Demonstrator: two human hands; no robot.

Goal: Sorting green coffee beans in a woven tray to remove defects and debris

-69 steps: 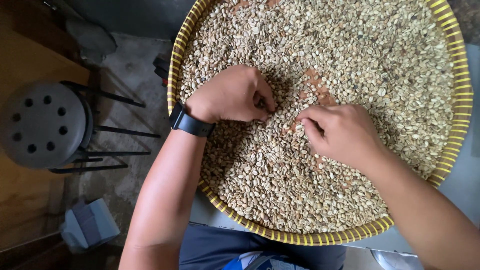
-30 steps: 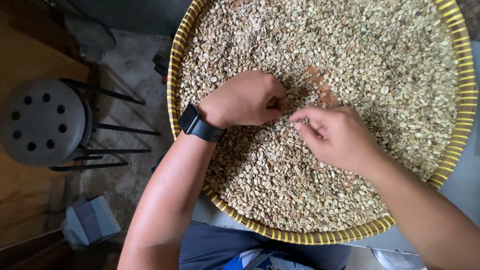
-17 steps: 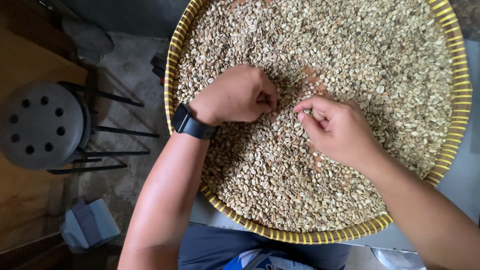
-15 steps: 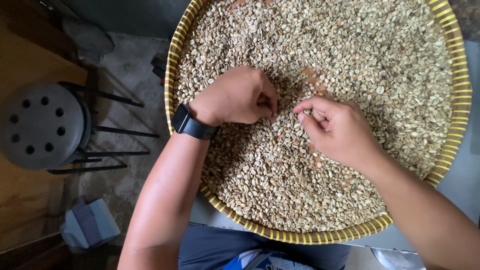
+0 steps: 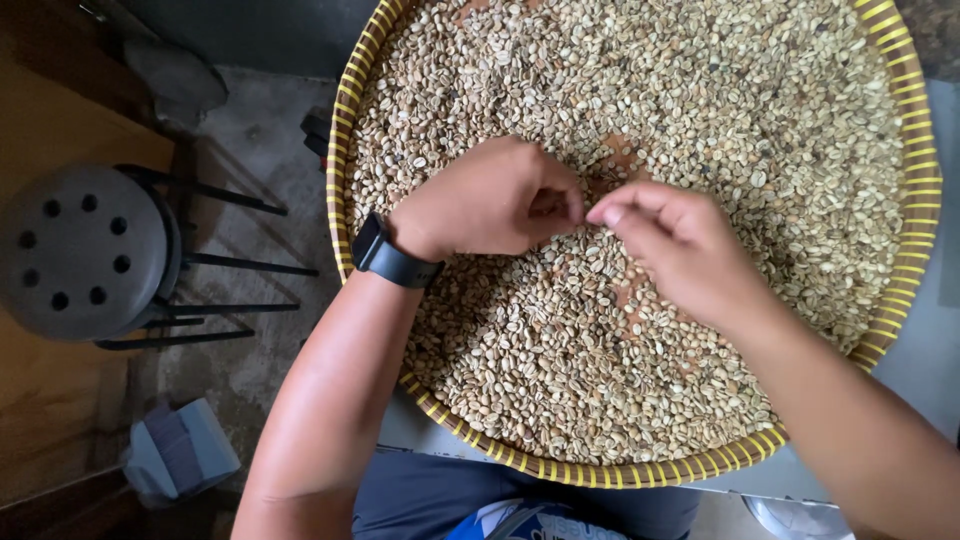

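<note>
A wide round woven tray with a yellow rim [image 5: 343, 170] lies in front of me, covered in pale green unroasted coffee beans [image 5: 700, 100]. My left hand [image 5: 490, 195], with a black watch on the wrist, rests on the beans as a loose fist; what it holds is hidden. My right hand [image 5: 680, 250] hovers just right of it, thumb and forefinger pinched together at their tips, almost touching the left fist. Whether a bean sits in the pinch is too small to tell. Small bare patches of brown tray show between the hands.
A round black stool with holes in its seat [image 5: 80, 250] stands on the grey floor to the left. A small grey-blue box [image 5: 180, 455] lies lower left. A wooden surface [image 5: 50, 120] runs along the left edge. The tray rests on a pale table.
My right hand has lifted and moved left, bringing its pinched fingertips up to the left fist. The left hand stayed curled in nearly the same spot.
</note>
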